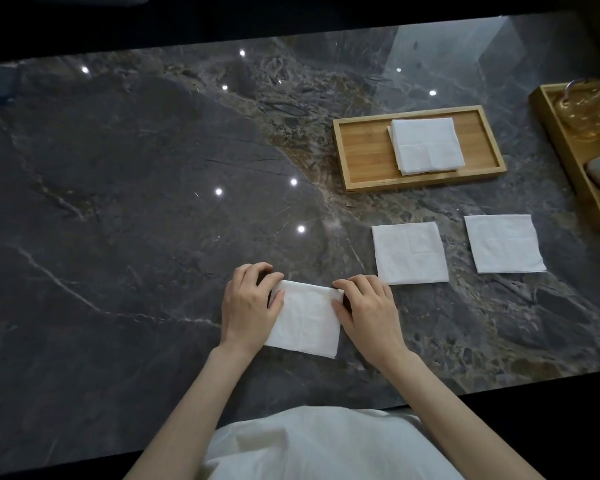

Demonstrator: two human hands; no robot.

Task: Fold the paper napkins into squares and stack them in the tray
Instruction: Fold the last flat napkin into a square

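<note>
napkins [305, 320] white | tray [364, 150] tan bamboo grain | table [136, 202] dark grey, pale veins

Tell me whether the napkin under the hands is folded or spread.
Folded. The napkin shows a doubled far edge, pinched at its corners by the left hand and right hand.

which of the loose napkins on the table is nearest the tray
The middle napkin, lying alone just right of the hands. It sits closest below the tray; the right one is slightly farther, the held one farthest.
</note>
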